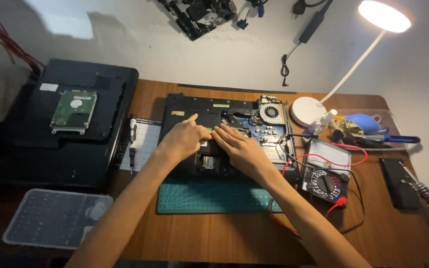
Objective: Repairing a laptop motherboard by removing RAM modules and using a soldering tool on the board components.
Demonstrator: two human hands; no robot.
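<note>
Wooden desk (214, 233) under a white wall, lit by a round desk lamp (384, 16) off to the far right. Going left to right as I watch: well left of my left hand (183, 137) lies a clear plastic lid (55, 218), and above it a closed black laptop (65, 129) with a bare hard drive (74, 110) resting on top. Just left of that hand, a small screwdriver (132, 144) lies on a white gridded pad (145, 144).

Both hands rest on the opened laptop (224, 129), which sits partly on a green cutting mat (214, 196). My left hand is loosely curled with the forefinger stretched out, pressing into the middle of the chassis; it grips nothing I can make out. My right hand (237, 146) lies flat, fingers together, fingertips meeting the left hand's at the same spot; whether anything small is pinched under them I cannot tell.

Just beyond the right hand is the cooling fan (272, 112). Right of the wrist sits a multimeter (326, 176), its red lead (319, 161) looping close to the forearm.

My worry: the forearm could snag that lead and drag the meter, or hard finger pressure could crack the exposed board.
</note>
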